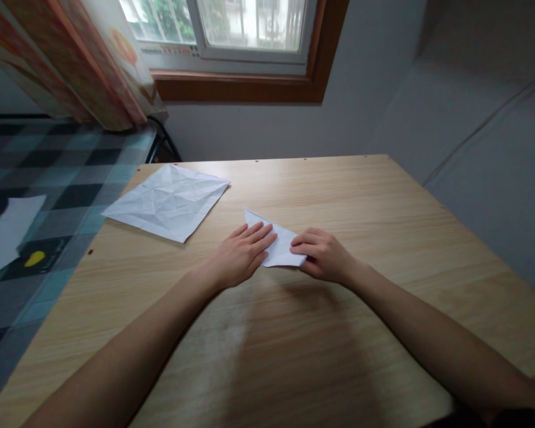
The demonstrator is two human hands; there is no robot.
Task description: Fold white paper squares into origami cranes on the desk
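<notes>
Two forearms (156, 333) reach over one table (361, 196); left hand (237, 255) presses one folded paper (282, 249), fingers slightly spread; right hand (324, 254) pinches its corner

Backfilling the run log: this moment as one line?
left hand: flat on folded paper | right hand: holding its right end | creased sheet: far left on table

Left hand (243, 252) rests on folded paper (283, 248); right hand (323, 254) grips its corner.

Orange-and-white floral curtain (102, 71) at upper left, brown-framed sliding window (252, 27) at top centre, checked cloth (66, 157) along the left edge, thin cable (485, 125) at upper right
</notes>
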